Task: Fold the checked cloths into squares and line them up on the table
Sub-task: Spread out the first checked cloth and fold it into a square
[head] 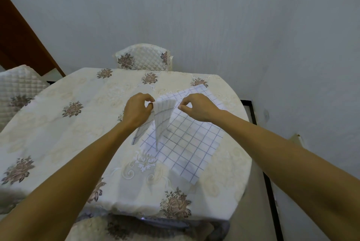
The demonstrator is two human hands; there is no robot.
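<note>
White checked cloth (162,116) hangs from the left hand's (139,110) pinch on its upper corner, its long axis dropping below the grip. The other upper corner lies just beside the right hand (196,107), the nearer one; whether those curled fingers pinch it, I cannot tell.

The desk (58,124) is covered in cream, dotted with dusty brown-mauve roses, pale scrollwork stitched in between. On the desk, the flat checked cloth (187,143) is done in white with thin blue grid lines, and the same check is seen on the lifted cloth (162,122). Behind the desk, a chair (144,59) is dressed in quilted cream with matching roses. The wall (194,7) behind is painted pale grey-blue.
</note>
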